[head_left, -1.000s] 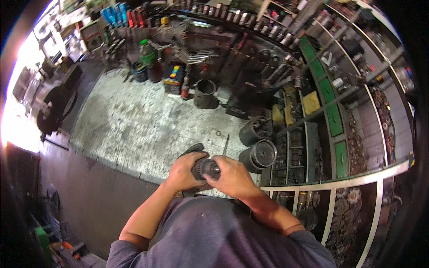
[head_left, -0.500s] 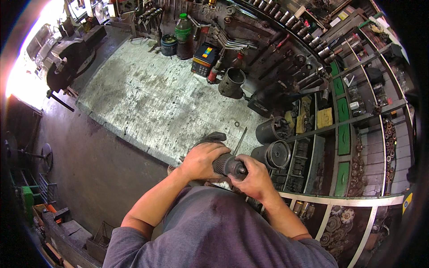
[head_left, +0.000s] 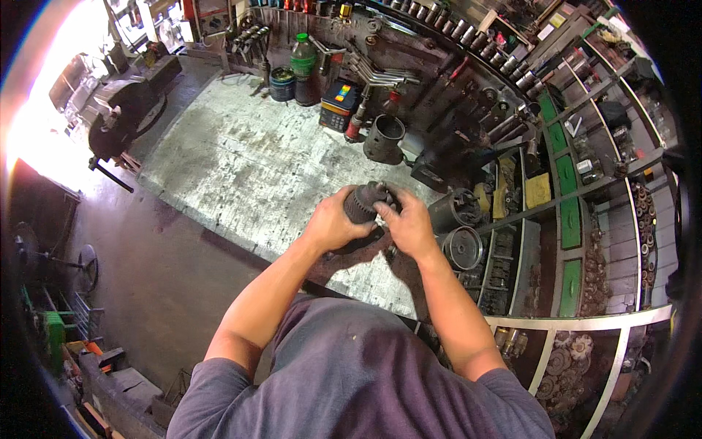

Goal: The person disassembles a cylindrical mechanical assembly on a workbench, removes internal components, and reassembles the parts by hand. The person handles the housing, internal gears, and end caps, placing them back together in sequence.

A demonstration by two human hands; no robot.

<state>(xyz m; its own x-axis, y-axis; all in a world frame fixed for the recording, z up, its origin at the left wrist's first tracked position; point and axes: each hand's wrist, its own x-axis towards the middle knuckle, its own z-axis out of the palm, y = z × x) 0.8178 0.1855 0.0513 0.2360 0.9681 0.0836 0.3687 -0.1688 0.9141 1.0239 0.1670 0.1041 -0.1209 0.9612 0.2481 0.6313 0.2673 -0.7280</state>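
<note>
Over the metal-topped workbench (head_left: 234, 161) I hold a dark motor armature (head_left: 360, 205), with slanted ribs round its body and a narrower shaft end tipped up and away from me. My left hand (head_left: 331, 222) wraps round its ribbed body from the left. On the other side my right hand (head_left: 412, 225) closes on the shaft end, thumb in front; its other fingertips are partly hidden behind the part. Behind my hands an open cylindrical metal housing (head_left: 383, 139) stands on the bench.
A bench vise (head_left: 117, 124) sits at the far left. Along the back are a green-capped bottle (head_left: 303, 58), a dark tub (head_left: 281, 85) and a small box (head_left: 339, 104). Round metal housings (head_left: 463, 247) stand to the right, beside shelves (head_left: 504, 212) of parts.
Both hands have carried the armature forward from near my body to out over the bench. It has tilted, so its shaft end points up and away rather than toward my right.
</note>
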